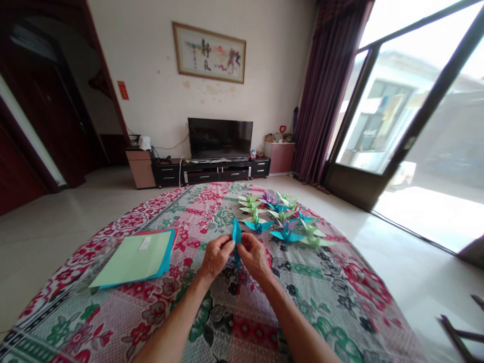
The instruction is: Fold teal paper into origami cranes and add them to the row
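A narrow, pointed piece of folded blue paper [236,233] stands upright between my two hands above the middle of the table. My left hand [218,254] pinches its left side with thumb and fingers. On the opposite side, my right hand [255,254] grips it the same way. The fingers cover part of the folds, and the lower tip shows beneath them. Just beyond my right hand stand several folded paper cranes in green, blue and purple, the nearest being a blue crane [258,227] and another blue crane [288,233].
A stack of green, blue and red paper sheets [132,259] lies left of my hands, a small white label on top. The round table wears a flowered cloth [212,312]. Beyond it are a television [220,138] on a low black cabinet and, at right, a glass door [408,116].
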The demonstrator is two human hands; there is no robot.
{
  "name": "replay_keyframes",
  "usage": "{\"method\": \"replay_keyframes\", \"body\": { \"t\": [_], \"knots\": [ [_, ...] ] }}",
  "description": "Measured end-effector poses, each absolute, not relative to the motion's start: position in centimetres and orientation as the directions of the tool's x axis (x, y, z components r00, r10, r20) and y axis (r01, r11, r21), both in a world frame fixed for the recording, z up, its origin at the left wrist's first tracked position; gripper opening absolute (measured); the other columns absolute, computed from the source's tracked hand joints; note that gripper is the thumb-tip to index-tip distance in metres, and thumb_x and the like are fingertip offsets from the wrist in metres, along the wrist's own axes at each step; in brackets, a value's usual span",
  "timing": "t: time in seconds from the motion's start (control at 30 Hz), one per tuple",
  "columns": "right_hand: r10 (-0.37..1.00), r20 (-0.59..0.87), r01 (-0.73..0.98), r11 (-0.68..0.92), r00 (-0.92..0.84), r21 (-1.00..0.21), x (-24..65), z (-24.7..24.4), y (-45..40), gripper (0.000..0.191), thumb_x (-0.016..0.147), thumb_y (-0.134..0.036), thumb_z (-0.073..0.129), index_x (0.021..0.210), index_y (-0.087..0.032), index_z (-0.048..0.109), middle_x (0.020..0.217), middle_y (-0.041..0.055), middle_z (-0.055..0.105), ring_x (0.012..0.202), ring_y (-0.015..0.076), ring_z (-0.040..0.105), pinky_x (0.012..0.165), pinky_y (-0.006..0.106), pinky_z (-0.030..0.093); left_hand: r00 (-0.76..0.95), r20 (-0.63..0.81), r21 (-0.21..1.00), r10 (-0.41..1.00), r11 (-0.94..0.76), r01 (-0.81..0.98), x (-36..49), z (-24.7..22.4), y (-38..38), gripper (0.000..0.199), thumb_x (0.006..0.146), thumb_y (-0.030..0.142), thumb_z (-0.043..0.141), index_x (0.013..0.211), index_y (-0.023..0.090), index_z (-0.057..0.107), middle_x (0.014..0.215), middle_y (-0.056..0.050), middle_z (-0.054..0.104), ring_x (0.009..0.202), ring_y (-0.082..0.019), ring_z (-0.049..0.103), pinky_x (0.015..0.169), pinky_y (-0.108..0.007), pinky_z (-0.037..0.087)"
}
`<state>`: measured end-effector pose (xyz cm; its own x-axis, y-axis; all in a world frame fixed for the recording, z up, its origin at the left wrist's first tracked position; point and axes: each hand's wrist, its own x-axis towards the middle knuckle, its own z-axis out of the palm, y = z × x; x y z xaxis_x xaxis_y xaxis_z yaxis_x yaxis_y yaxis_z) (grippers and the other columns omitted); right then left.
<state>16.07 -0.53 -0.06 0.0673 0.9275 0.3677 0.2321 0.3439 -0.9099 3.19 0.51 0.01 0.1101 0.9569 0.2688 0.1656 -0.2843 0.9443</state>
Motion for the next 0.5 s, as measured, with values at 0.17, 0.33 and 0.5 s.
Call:
{"method": "replay_keyframes", "body": {
  "t": [0.17,0.33,0.5],
  "knots": [
    [0.937,0.344,0.161,0.330,0.067,-0.930,16.20,0.10,-0.54,0.020,0.072,-0.025,0.053,0.087,-0.015,0.060,0.068,0.0005,0.063,0.058,0.0124,0.056,0.056,0.022,0.045,0.131,0.190,0.981,0.973,-0.192,0.003,3.27,0.57,0.26,0.035,0.073,0.035,0.057,0.098,0.013,0.069,0.067,-0.002,0.065,0.060,-0.014,0.057,0.058,-0.023,0.047],
    [0.944,0.327,-0.008,0.328,0.029,-0.945,16.33,0.16,-0.30,0.019,0.070,-0.027,0.057,0.085,-0.015,0.061,0.070,0.0004,0.062,0.058,0.0114,0.054,0.056,0.022,0.044,0.185,0.159,0.977,0.970,-0.127,-0.172,2.92,0.51,0.25,0.032,0.071,0.033,0.063,0.098,0.016,0.069,0.067,0.000,0.064,0.055,-0.010,0.053,0.056,-0.021,0.043],
    [0.965,0.263,-0.176,0.257,-0.014,-0.950,16.31,0.00,-0.23,0.019,0.067,-0.026,0.061,0.083,-0.017,0.061,0.069,-0.0009,0.062,0.059,0.0117,0.055,0.056,0.023,0.045,0.239,0.070,0.940,0.968,0.016,-0.340,2.65,-0.14,0.63,0.032,0.067,0.030,0.068,0.096,0.016,0.070,0.065,0.000,0.063,0.054,-0.009,0.051,0.057,-0.022,0.043]
  ]
}}
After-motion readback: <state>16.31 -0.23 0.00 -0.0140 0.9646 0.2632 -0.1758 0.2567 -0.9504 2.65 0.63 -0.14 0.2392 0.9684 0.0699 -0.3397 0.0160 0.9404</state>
